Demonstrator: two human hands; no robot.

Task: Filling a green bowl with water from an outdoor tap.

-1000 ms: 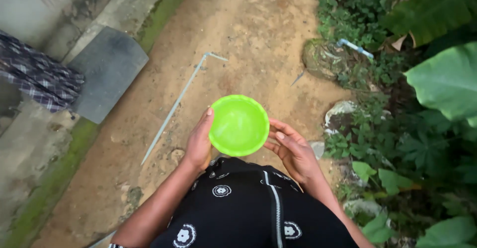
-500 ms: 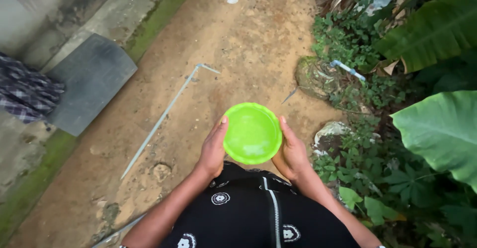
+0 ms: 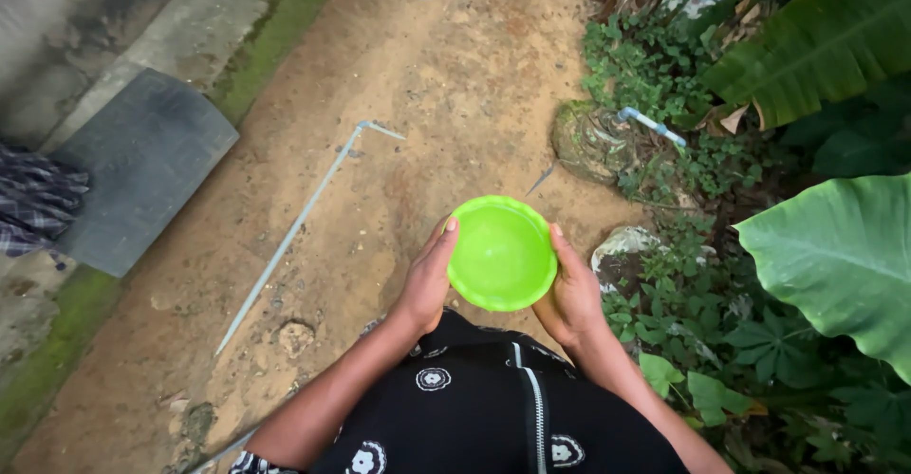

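A bright green plastic bowl (image 3: 501, 253) with a scalloped rim is held in front of my body, its inside facing up and looking empty. My left hand (image 3: 429, 282) grips its left side with the thumb on the rim. My right hand (image 3: 570, 292) grips the right side the same way. Below the hands I see my black garment with white flower prints and a zip (image 3: 531, 408).
I stand on a bare earth path (image 3: 446, 85). A thin white pipe (image 3: 294, 232) runs along the ground at left, beside a dark slab (image 3: 142, 166) and a concrete wall. Plants, big leaves (image 3: 835, 256), stones and a small tap pipe (image 3: 650, 125) line the right side.
My right hand has closed in from an open palm under the bowl to a grip on its side. The view has shifted forward and right along the path.
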